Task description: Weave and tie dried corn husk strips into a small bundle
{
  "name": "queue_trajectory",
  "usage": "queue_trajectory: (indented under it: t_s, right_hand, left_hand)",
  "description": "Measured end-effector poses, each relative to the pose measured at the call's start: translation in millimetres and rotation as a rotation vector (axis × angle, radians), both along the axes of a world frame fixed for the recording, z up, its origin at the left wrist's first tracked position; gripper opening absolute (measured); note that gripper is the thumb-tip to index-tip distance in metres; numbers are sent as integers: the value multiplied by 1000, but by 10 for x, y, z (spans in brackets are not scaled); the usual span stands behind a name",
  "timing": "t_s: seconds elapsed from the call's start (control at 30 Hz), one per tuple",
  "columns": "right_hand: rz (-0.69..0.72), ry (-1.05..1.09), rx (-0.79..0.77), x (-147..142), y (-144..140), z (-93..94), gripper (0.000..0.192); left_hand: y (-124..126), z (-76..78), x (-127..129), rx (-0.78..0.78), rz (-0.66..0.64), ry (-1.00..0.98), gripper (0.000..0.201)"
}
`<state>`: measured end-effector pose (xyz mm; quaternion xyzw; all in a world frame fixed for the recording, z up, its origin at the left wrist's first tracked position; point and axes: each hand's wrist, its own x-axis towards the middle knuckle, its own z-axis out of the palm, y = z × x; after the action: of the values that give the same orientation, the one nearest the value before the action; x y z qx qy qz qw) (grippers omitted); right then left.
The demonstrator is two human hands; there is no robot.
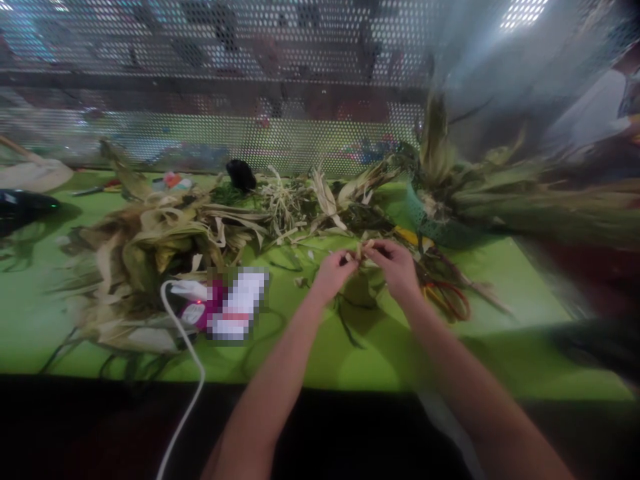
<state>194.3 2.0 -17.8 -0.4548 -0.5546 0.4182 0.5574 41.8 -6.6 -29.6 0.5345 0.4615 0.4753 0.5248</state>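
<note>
Over the green table (pixel 320 363), my left hand (pixel 334 275) and my right hand (pixel 395 265) are close together with fingertips pinched. Between them is a small pale strip of corn husk (pixel 359 251), partly covered by the fingers. Both hands are closed on it. Behind them, dried husks (pixel 327 197) and thin shreds lie scattered. Just right of my right hand rest scissors with orange-red handles (pixel 460 303), their blades hard to make out. A few dark, thin strips (pixel 350 327) lie below my hands.
A large husk heap (pixel 115 267) covers the left side, beside a blurred-out flat device (pixel 240 310) and a white cable (pixel 193 357). Long leaves stick out of a green basket (pixel 433 223) at right. A perforated metal screen (pixel 320 143) stands behind; a dark object (pixel 25 207) lies far left.
</note>
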Motion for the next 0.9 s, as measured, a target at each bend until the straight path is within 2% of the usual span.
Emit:
queue_trajectory:
  t_s: [0.1,0.23,0.43,0.63,0.8,0.9]
  right_hand:
    - [3,91,-40,-5,1,-3,23]
    - [45,108,-33,5,9,-21,23]
    - [128,101,33,20,-11,-12,24]
    - [159,-79,217,64,-44,23,12]
    - [175,-163,321,100,-69,105,8]
    - [164,-310,424,113,-95,187,7]
  left_hand:
    - [21,-50,11,-59,21,-125,10]
    - [31,-97,38,-130,1,-252,12]
    - [-9,-37,81,-243,11,-408,20]
    - [-36,23,93,-367,39,-539,29]
    - [-39,34,92,-386,20,-548,29]
    - [-43,42,90,-407,22,-537,29]
